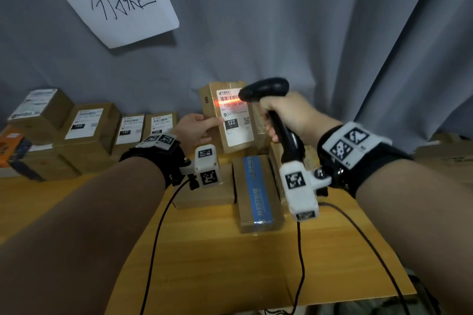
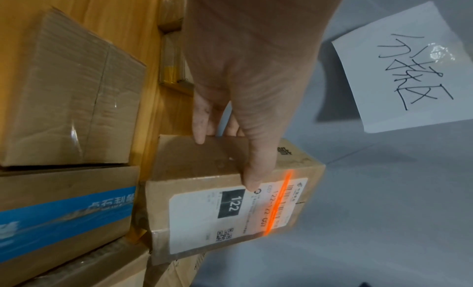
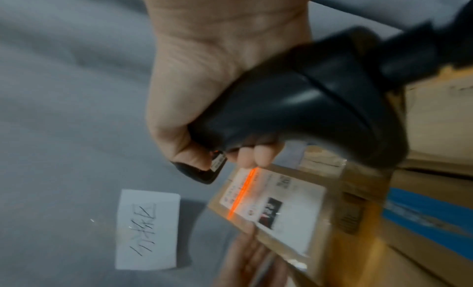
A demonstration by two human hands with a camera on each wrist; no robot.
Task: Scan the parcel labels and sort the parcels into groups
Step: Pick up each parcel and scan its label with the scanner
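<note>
A small brown cardboard parcel (image 1: 231, 133) with a white label marked 122 is held upright above the table's far side. My left hand (image 1: 198, 130) grips its left edge, thumb on the label face (image 2: 253, 182), fingers behind. My right hand (image 1: 281, 115) is wrapped round the handle of a black barcode scanner (image 1: 266, 89), whose head points at the label. An orange scan line (image 2: 279, 202) crosses the barcode at the label's top. In the right wrist view the scanner (image 3: 307, 109) fills the middle and the labelled parcel (image 3: 281, 206) lies below it.
A row of labelled brown parcels (image 1: 87, 123) is stacked at the left along the grey curtain. More boxes lie under the hands, one with blue tape (image 1: 257, 192). A handwritten paper sign (image 1: 115, 0) hangs on the curtain. Black cables (image 1: 299, 250) run across the wooden table (image 1: 230, 263).
</note>
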